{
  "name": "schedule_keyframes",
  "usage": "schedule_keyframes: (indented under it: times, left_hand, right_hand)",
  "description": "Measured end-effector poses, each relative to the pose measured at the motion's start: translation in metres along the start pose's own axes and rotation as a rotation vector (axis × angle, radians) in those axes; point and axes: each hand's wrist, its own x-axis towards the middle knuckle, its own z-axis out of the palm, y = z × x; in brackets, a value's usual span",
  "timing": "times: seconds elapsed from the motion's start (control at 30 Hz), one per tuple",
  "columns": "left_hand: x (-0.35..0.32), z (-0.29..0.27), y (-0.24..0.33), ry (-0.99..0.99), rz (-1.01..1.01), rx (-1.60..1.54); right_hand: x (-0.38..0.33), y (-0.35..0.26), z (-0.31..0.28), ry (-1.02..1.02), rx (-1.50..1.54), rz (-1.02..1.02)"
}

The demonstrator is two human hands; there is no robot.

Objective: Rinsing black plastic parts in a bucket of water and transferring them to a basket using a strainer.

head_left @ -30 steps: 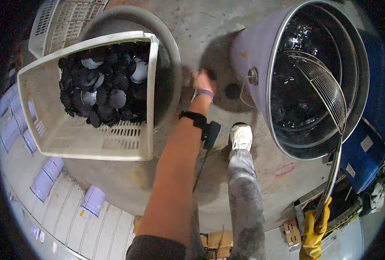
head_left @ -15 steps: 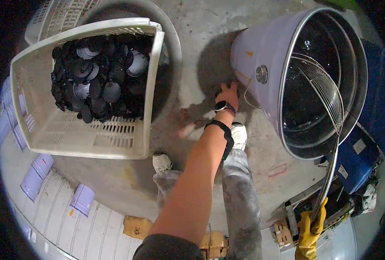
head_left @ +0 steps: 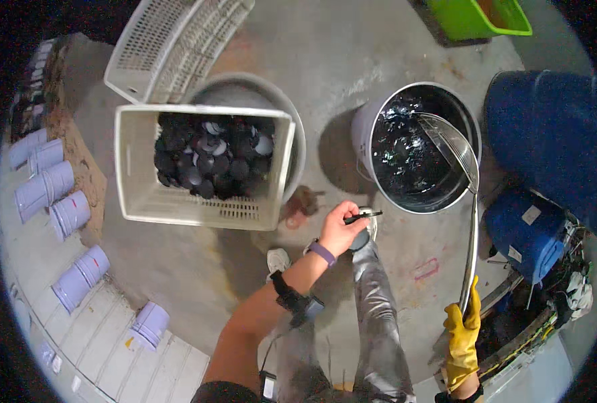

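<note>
My bare left hand [head_left: 341, 230] is closed on a thin dark disc [head_left: 364, 217], seen edge-on above my shoe. Another dark round disc [head_left: 360, 240] shows just under the fingers; whether I hold it too is unclear. My right hand [head_left: 462, 329], in a yellow glove, grips the long metal handle of a wire skimmer [head_left: 451, 149]. The skimmer's bowl leans inside a pale purple bucket [head_left: 362, 138] of dark, shiny liquid [head_left: 406, 158]. To my left, a cream plastic basket [head_left: 134, 168] holds a heap of black and grey discs [head_left: 211, 161].
Beneath the basket is a round grey tub [head_left: 293, 121], with another slatted basket [head_left: 177, 50] behind. Blue barrels [head_left: 547, 127] stand on the right, a green bin [head_left: 476, 20] at the far right. Several purple buckets [head_left: 73, 211] line the left. A wet patch [head_left: 302, 205] marks the concrete floor.
My left hand has come up from the floor beside the bucket and now has a dark disc in its fingers. The right hand keeps its grip on the skimmer. My view has shifted.
</note>
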Motion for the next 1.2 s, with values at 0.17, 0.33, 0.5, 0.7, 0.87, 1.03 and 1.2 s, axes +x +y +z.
schedule_keyframes:
  times: [0.17,0.33,0.5,0.7,0.87,1.03,1.2]
  left_hand:
    - [0.049,0.050,0.066,0.056,-0.134,-0.115]
    - [0.078,0.089,0.110,0.178,-0.398,-0.023]
    - [-0.011,0.047,0.144,0.049,-0.341,-0.299]
    - [-0.267,-0.186,0.121,0.310,-0.419,-0.142]
    - [-0.508,-0.260,0.089,1.031,-0.647,-0.294]
    - [-0.578,-0.214,0.104,1.012,-1.012,-0.488]
    - [-0.597,-0.158,0.106,0.931,-0.998,-0.476]
  right_hand:
    - [-0.025,-0.043,-0.021,-0.097,0.120,-0.068]
    - [-0.040,-0.067,-0.058,-0.111,0.159,-0.065]
    - [-0.036,-0.082,-0.100,-0.155,0.167,0.035]
    - [0.002,-0.112,-0.090,-0.395,-0.075,0.059]
    - [0.089,-0.112,-0.008,-0.509,0.149,0.245]
    - [0.078,-0.103,-0.034,-0.428,-0.075,0.048]
    - [-0.002,-0.115,-0.072,-0.335,-0.335,-0.224]
